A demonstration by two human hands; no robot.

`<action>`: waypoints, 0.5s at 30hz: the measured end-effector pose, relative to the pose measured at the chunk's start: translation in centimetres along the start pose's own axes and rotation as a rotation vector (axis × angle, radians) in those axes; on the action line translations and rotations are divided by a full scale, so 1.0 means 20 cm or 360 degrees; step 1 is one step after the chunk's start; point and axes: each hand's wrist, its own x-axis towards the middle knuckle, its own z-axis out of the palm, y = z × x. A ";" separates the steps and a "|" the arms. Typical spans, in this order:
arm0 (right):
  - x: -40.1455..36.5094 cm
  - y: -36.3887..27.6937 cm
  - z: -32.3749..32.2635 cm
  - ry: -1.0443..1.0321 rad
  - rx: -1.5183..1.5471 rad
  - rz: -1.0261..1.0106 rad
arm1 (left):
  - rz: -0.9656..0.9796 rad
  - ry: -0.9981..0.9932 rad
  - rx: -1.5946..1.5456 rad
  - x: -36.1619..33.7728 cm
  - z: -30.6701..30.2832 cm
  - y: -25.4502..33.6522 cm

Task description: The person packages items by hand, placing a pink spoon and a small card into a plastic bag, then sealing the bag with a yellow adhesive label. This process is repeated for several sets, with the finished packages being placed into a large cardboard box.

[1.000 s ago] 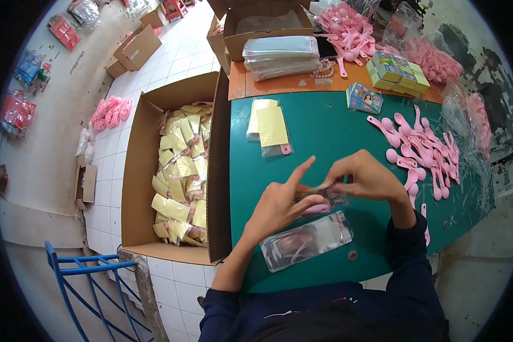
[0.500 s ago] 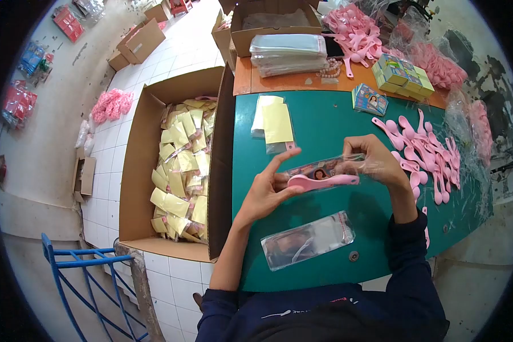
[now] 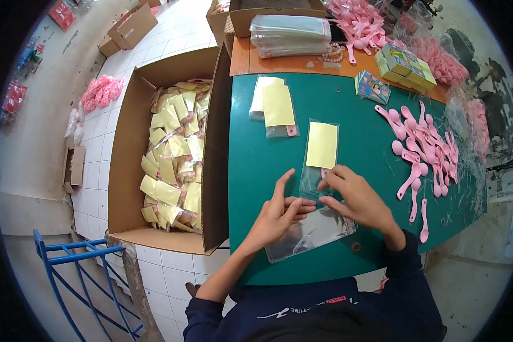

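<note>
A clear plastic bag point(image 3: 310, 179) lies on the green table between my hands, with a yellow card point(image 3: 321, 145) and the pink handle end of a spoon point(image 3: 325, 172) showing through it. At the bag's near end, my left hand point(image 3: 276, 219) rests with the index finger stretched out and the other fingers laid across the edge. My right hand point(image 3: 356, 199) touches the same end from the right, thumb and index finger apart. Beneath both hands lies a stack of clear bags point(image 3: 308, 236), partly covered. Two packed bags with a yellow card point(image 3: 277, 105) lie farther back.
An open cardboard box point(image 3: 215, 142) full of packed bags stands left of the table. Loose pink spoons point(image 3: 424, 145) lie on the right, near printed cards point(image 3: 372, 88). More bags point(image 3: 290, 34) are stacked on the orange surface behind. A blue metal frame point(image 3: 80, 245) stands at lower left.
The bag was held up with its printed card and spoon facing me; now it lies on the table, yellow side up. My hands have lowered to its near end.
</note>
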 end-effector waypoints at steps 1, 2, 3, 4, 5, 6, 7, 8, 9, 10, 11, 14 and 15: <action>0.01 0.00 0.03 0.0039 0.0061 0.0047 | 0.0024 0.0012 0.0029 0.01 0.01 0.01; 0.02 0.00 0.07 0.0072 0.0099 0.0043 | 0.0047 0.0021 0.0062 0.02 0.01 0.02; 0.03 -0.01 0.10 0.0107 0.0138 0.0040 | 0.0073 0.0021 0.0115 0.02 0.00 0.01; 0.03 -0.01 0.11 0.0141 0.0176 0.0038 | 0.0099 0.0021 0.0166 0.03 0.00 0.00; 0.04 -0.01 0.12 0.0090 0.0226 0.0047 | 0.0123 0.0022 0.0218 0.03 -0.01 -0.01; 0.05 0.00 0.12 0.0040 0.0276 0.0054 | 0.0147 0.0020 0.0281 0.03 0.00 -0.01; 0.06 0.01 0.12 -0.0009 0.0328 0.0064 | 0.0169 0.0017 0.0345 0.02 0.00 0.01; 0.06 0.01 0.12 -0.0027 0.0357 0.0077 | 0.0192 0.0015 0.0408 0.02 0.01 0.01; 0.06 0.00 0.11 -0.0046 0.0385 0.0087 | 0.0203 0.0019 0.0452 0.02 0.00 0.01; 0.06 0.00 0.11 -0.0067 0.0416 0.0096 | 0.0211 0.0026 0.0497 0.02 0.00 0.01; 0.06 0.00 0.11 -0.0044 0.0373 0.0034 | 0.0219 0.0030 0.0543 0.01 -0.01 0.00; 0.04 0.00 0.12 0.0026 0.0196 -0.0204 | 0.0011 0.0006 0.0022 0.02 0.01 0.04; 0.04 -0.02 0.12 0.0046 0.0107 -0.0325 | -0.0024 -0.0021 0.0010 0.03 0.00 0.03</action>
